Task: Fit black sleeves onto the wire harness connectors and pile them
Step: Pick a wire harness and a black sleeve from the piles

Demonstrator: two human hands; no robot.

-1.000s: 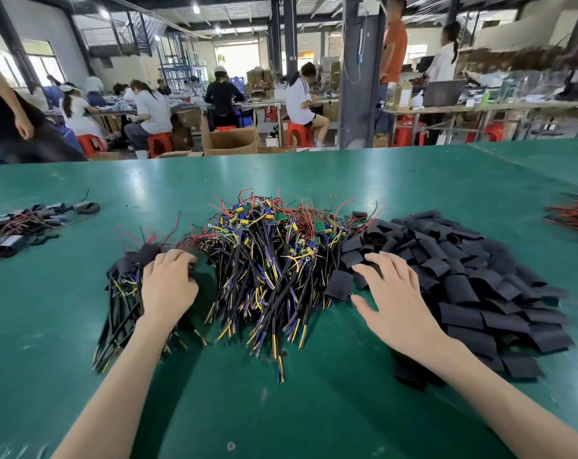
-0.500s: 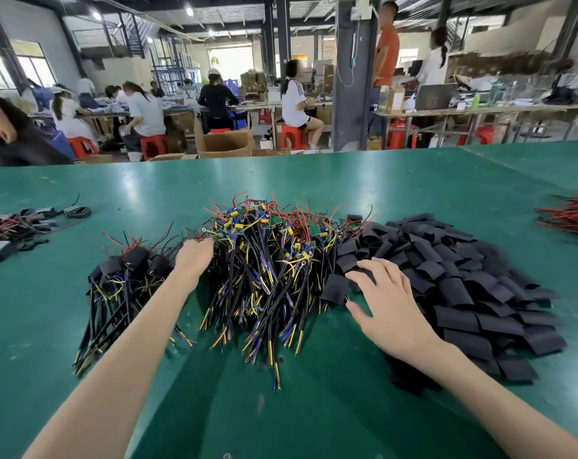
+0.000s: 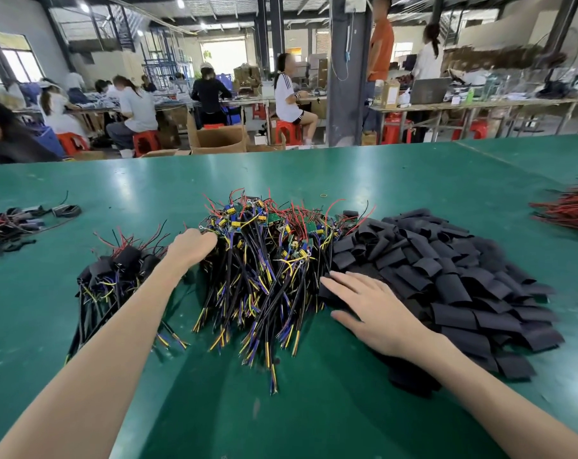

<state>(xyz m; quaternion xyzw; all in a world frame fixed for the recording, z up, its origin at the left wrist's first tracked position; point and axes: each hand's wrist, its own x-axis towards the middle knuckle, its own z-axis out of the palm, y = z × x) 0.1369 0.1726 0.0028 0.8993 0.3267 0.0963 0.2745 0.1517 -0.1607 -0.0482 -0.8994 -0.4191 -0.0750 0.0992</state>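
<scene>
right hand (image 3: 377, 313) flat, released, fingers on one black sleeve heap (image 3: 463, 283) | one bare harness heap (image 3: 264, 266) mid-bench (image 3: 314, 409) | one sleeved pile (image 3: 115, 276) on its left | left hand (image 3: 191, 245) curled at harness heap's edge, grasp cannot tell

Bare slim forearms (image 3: 115, 342) lead to a bare left hand (image 3: 192, 246) and bare right hand (image 3: 378, 313).

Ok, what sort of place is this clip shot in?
Most likely a factory assembly hall. A green worktable holds a heap of wire harnesses beside a heap of black sleeves; behind it workers sit on red stools at long benches among cardboard boxes.
</scene>
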